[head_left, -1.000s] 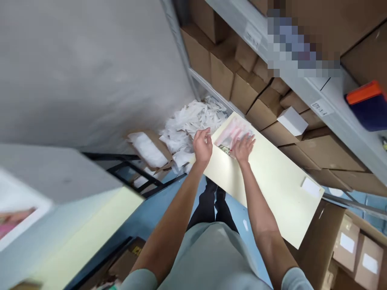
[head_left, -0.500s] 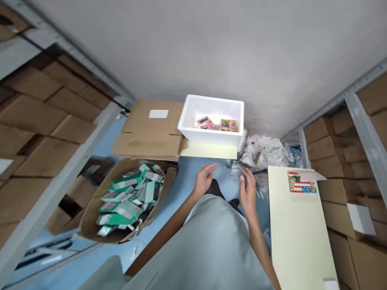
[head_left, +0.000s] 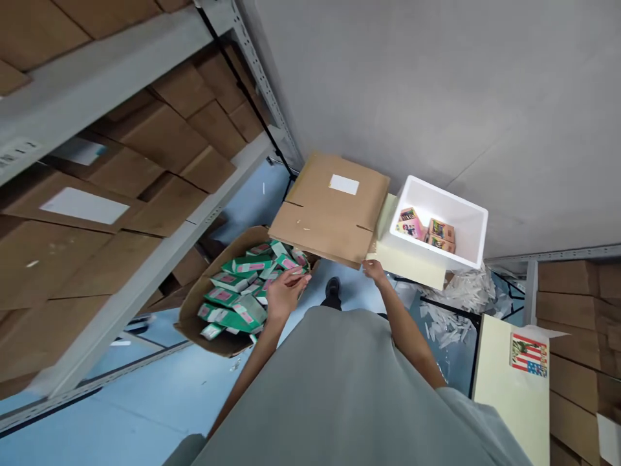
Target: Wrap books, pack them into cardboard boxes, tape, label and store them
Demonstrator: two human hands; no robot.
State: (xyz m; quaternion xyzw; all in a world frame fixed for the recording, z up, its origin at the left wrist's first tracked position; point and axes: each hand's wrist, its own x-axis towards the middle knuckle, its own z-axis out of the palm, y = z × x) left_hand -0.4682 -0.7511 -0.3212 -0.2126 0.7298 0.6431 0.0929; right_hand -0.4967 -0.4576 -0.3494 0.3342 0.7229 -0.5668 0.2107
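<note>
A flattened cardboard box [head_left: 334,213] with a white label lies at the far side, its front edge toward me. My right hand [head_left: 373,269] is closed at its near right corner, thumb and fingers pinched on the edge. My left hand [head_left: 287,292] is open, fingers stretched toward the right, with nothing seen in it. It hovers at the right side of an open carton [head_left: 191,317] full of small green and white boxes [head_left: 242,314], below the cardboard's front edge. Right of the cardboard, a white foam box [head_left: 446,194] holds several small colourful packs [head_left: 440,232].
Shelving with brown cartons [head_left: 160,136] rises on the left; more cartons [head_left: 567,310] stand on the right. A cream table [head_left: 509,414] carries a colourful flag-print card [head_left: 528,354]. White scraps [head_left: 449,330] lie on the floor beneath, beside a grey wall [head_left: 436,84].
My view has turned left. My hands, both held free in front of my body, have moved left; the right one has closed on the cardboard's corner, the left has reached the green boxes' carton.
</note>
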